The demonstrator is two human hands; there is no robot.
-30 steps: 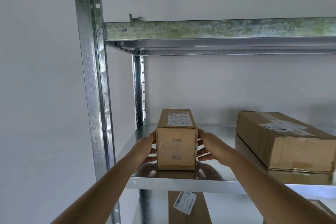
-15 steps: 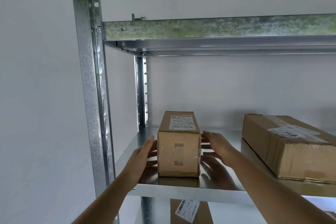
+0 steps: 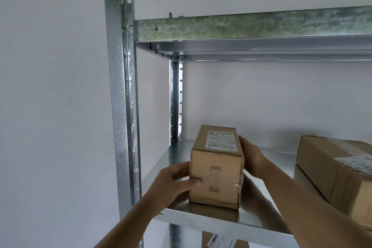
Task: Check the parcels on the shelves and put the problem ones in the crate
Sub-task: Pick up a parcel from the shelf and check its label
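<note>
A small brown cardboard parcel [image 3: 216, 175] with a white label on top stands at the left front of the metal shelf [image 3: 167, 159]. My left hand [image 3: 173, 181] grips its left front corner, thumb curled across the front face. My right hand [image 3: 251, 157] lies flat against the parcel's right side, fingers reaching toward the back. The parcel's bottom rests on the shelf. No crate is in view.
A larger flat cardboard parcel [image 3: 338, 169] with a label lies on the same shelf at the right. The steel upright [image 3: 120, 96] stands just left of my left hand. Another shelf [image 3: 251, 26] spans above. A labelled parcel [image 3: 223, 240] shows on the shelf below.
Both hands had come off the parcel half a second ago; now they have closed in on it again, the left wrapping the front corner, the right pressing the side.
</note>
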